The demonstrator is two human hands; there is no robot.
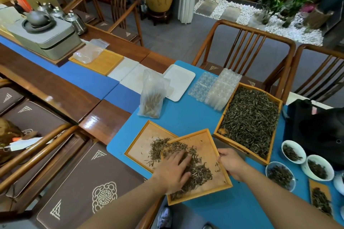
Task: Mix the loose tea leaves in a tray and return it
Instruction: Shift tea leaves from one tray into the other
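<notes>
A small wooden tray [204, 147] lies tilted over the near corner of a second wooden tray [141, 143] on the blue mat. Loose tea leaves [200, 171] are spread across the upper tray, and some leaves lie in the lower tray too. My left hand [172, 170] rests palm down on the leaves, fingers spread. My right hand [230, 161] grips the right edge of the upper tray.
A large wooden tray [247, 117] full of tea stands to the right. Beyond it are clear plastic moulds [214, 87], a white tray [178, 82] and a plastic bag of tea [152, 96]. Three bowls of tea [293, 151] and a black bag [320, 126] sit at the right. Wooden chairs surround the table.
</notes>
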